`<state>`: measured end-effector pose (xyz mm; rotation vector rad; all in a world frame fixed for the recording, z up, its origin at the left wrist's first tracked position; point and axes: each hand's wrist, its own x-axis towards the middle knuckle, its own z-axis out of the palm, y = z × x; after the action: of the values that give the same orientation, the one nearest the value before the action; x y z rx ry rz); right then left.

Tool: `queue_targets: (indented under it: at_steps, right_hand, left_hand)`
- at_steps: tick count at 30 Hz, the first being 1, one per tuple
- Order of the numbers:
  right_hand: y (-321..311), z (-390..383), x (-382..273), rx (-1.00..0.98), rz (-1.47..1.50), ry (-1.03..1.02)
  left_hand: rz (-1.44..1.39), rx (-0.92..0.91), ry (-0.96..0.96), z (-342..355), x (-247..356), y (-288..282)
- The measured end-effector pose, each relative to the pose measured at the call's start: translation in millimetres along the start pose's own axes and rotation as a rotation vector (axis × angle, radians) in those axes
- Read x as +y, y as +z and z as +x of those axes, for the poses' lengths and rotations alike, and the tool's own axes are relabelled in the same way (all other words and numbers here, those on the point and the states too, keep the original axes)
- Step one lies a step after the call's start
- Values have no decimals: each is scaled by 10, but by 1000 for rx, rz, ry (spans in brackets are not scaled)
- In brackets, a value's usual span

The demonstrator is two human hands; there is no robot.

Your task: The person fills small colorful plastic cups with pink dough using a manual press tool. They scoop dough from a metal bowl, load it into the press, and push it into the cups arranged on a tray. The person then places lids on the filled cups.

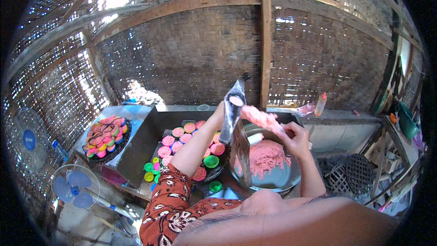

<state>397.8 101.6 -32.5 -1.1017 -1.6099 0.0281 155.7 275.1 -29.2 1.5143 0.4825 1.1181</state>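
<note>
My left hand (222, 110) is raised and grips the top of a clear plastic bag (236, 123) that hangs open over a metal basin (282, 180). Pink batter (264, 157) fills the basin, and a white handle sticks out of it. My right hand (293, 139) holds a lump of pink batter (260, 117) at the bag's mouth. Under my left forearm a dark tray (217, 171) carries several small coloured cups filled with pink batter (169, 140), plus a few green cups (210, 161).
A second round tray of filled coloured cups (106, 139) sits on a grey ledge at left. Two fans (75, 187) stand at lower left. A squeeze bottle (320, 104) rests on the back ledge. Dark woven baskets (348, 175) lie at right. Woven bamboo walls surround.
</note>
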Motion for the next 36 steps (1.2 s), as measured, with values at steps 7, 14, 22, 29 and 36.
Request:
queue_targets:
  at_steps: [7,14,22,29,36]
  right_hand:
    - [-191,-180,362,-385,-712,535]
    - [946,-282,-534,-744,1515,663]
    - [967,-109,-398,-862,2078,694]
    - [1000,213,-647,-634,1325,492]
    - [1133,229,-655,-578,662,11]
  left_hand:
    - [-318,109,244,-466,703,-529]
    - [-540,-339,454,-611,817,-280]
    - [258,121,313,-1506,1095,-504]
    - [725,-195,-71,-1820,798,-695]
    - [1041,-4,21,-1706,684,-561]
